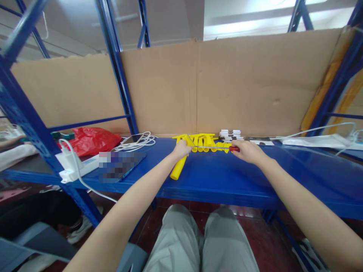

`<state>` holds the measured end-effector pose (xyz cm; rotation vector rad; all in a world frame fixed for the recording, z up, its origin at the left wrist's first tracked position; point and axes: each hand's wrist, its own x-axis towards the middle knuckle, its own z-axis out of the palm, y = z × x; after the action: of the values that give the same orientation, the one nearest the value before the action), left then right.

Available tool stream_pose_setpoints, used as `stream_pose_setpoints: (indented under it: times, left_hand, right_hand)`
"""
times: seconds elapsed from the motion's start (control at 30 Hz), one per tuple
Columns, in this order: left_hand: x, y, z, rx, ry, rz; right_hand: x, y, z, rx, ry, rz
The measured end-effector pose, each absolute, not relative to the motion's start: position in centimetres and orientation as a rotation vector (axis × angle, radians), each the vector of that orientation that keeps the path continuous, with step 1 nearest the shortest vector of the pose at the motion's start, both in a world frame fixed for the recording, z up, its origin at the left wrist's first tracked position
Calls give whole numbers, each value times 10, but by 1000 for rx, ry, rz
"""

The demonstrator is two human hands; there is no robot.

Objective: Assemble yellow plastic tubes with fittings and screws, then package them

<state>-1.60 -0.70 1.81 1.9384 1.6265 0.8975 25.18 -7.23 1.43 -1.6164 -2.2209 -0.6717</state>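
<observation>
My left hand (182, 150) is closed around a yellow plastic piece with a tube-shaped handle (177, 170), which slants down toward the table's front edge. In my right hand (247, 152) is a screwdriver (235, 149), gripped by its red handle. Its thin metal shaft points left, and the tip meets or lies very near the upper part of the yellow piece; exact contact is too small to tell. Just behind the shaft, several similar yellow pieces (208, 142) lie in a row, with smaller yellow parts (224, 146) at their right end.
A stack of white and black parts (230, 134) stands against the cardboard wall (241, 83). On the blue table (221, 177), a flat pixelated item (123, 168), a white cable (141, 139), a power strip (85, 165) and a red bag (95, 140) lie left. Another person's leg (36, 211) shows lower left.
</observation>
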Motion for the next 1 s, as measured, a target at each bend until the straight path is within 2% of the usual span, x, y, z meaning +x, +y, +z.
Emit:
stream_pose_setpoints:
  times: [0.47,0.87,1.0]
  left_hand:
    - [-18,-7,17,1917,1569,935]
    - [-15,-16,21,1989,1539,959]
    - [-15,-14,20,1963,1555,952]
  right_hand:
    - [252,-71,13,-1621,-2250,-673]
    - [256,-72,14,-1646,-2309,-364]
    - [254,-71,13,-1652,-2292,-364]
